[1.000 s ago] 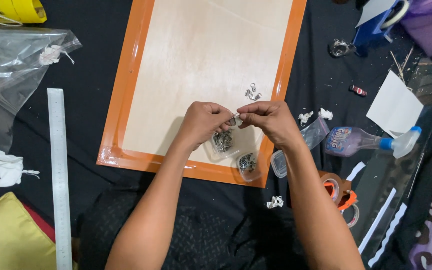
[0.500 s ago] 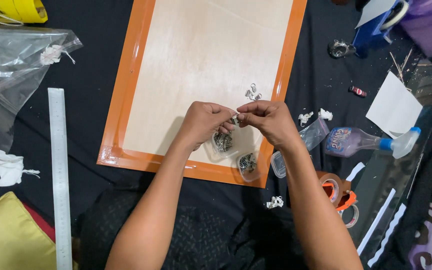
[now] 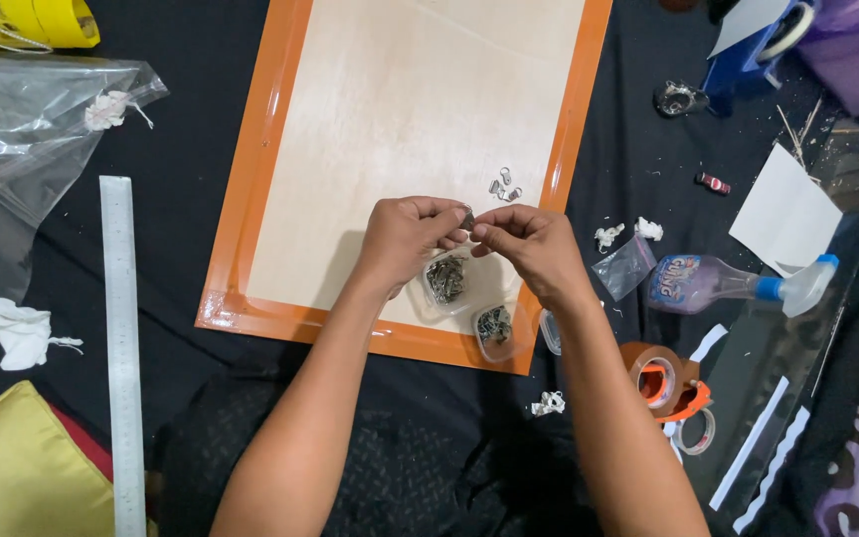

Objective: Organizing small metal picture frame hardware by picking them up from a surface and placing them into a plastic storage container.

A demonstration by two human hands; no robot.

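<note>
Both hands pinch one small metal piece over the orange-rimmed board.

The left hand and right hand meet fingertip to fingertip, closed narrowly on a small metal piece. At 6 o'clock sit two small clear tubs of metal bits; at 12, loose clips on the board. At 3 lies a spray bottle.

We see two small clear tubs of metal bits just under our pinch. Small clear bag right of it. Purple label on spray bottle farther right. Big clear plastic bag far left.
</note>
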